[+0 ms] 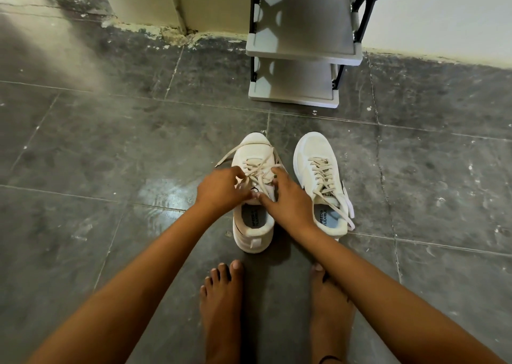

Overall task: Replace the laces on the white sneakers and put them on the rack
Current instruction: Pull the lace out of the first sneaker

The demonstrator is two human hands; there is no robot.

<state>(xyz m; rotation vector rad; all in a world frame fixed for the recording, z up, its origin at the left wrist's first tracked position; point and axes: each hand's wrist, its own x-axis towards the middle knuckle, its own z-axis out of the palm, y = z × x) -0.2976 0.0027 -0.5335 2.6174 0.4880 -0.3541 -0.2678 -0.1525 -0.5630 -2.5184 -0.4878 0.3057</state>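
Two white sneakers stand side by side on the dark tiled floor, toes pointing away from me. Both of my hands are over the left sneaker [253, 153], at its tongue. My left hand [221, 187] pinches its beige lace [260, 173], whose one loose end trails off to the left [225, 157]. My right hand [288, 197] has its fingers curled on the lace at the upper eyelets. The right sneaker [310, 147] is laced, with loose ends hanging over its right side. The white shoe rack [302, 51] stands against the wall beyond the sneakers.
My two bare feet [221, 302] rest on the floor just behind the sneakers. A wall corner [180, 17] with chipped paint lies to the left of the rack. Open floor tiles spread out on both sides.
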